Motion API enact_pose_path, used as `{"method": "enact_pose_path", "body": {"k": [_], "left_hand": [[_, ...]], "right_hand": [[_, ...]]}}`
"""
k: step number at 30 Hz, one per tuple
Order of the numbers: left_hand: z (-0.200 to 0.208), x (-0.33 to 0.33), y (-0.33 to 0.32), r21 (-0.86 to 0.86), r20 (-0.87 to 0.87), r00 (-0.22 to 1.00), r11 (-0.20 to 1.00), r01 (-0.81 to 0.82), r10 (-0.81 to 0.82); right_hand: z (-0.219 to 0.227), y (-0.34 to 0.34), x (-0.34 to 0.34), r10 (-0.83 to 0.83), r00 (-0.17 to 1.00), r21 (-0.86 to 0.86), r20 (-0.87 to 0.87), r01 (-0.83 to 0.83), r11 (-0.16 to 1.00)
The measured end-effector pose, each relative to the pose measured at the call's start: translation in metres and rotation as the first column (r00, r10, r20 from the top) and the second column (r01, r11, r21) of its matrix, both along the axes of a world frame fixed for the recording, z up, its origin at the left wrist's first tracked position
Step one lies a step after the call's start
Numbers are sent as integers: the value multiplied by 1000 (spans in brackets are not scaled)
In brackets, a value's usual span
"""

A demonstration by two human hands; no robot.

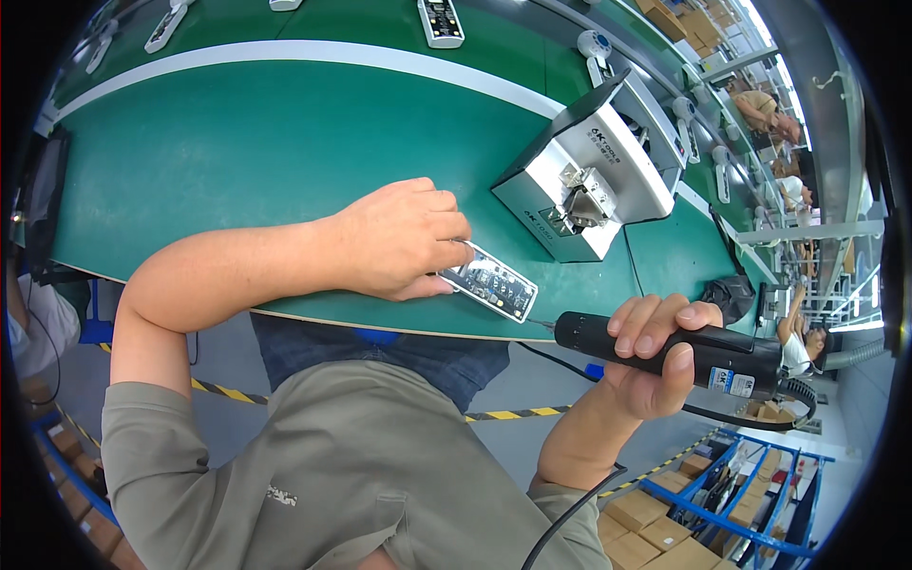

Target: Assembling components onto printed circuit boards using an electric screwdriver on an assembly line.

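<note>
Both clamp: left hand (404, 242), a white-framed rectangular circuit board (499, 285); right hand (654, 356), a black cylindrical screwdriver (720, 358) beside it, likely aligning, needing steadiness.

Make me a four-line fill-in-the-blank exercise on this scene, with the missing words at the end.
1. The hand that grips the black corded driver is the person's ____ one.
2. The left hand has its fingers on a device with exposed circuitry, whose frame is ____.
3. The bench top under that forearm is coloured ____.
4. The floor tape is striped in black and ____.

Missing words: right; white; green; yellow.
</note>
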State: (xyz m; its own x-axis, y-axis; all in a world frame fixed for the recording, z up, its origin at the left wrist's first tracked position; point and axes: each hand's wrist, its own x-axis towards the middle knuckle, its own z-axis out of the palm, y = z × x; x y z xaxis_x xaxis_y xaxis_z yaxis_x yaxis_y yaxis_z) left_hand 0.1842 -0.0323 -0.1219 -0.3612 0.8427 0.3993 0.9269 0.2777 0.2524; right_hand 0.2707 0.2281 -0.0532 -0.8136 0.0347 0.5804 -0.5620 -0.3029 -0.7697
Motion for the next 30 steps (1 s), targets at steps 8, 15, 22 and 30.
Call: {"method": "enact_pose_path", "body": {"k": [8,15,22,30], "left_hand": [[1,0,1,4,14,1000,1000,5,-5],[1,0,1,10,31,1000,1000,3,-4],[3,0,0,-13,53,999,1000,6,-5],[-4,-3,2,5,78,997,1000,9,-9]], "right_hand": [[-7,-1,0,5,1000,-15,11,-5,1000],[-9,1,1,1,1000,-17,13,-1,1000],[-8,3,2,29,1000,35,-2,-29,999],[-5,-2,3,-20,997,6,72,20,1000]]}}
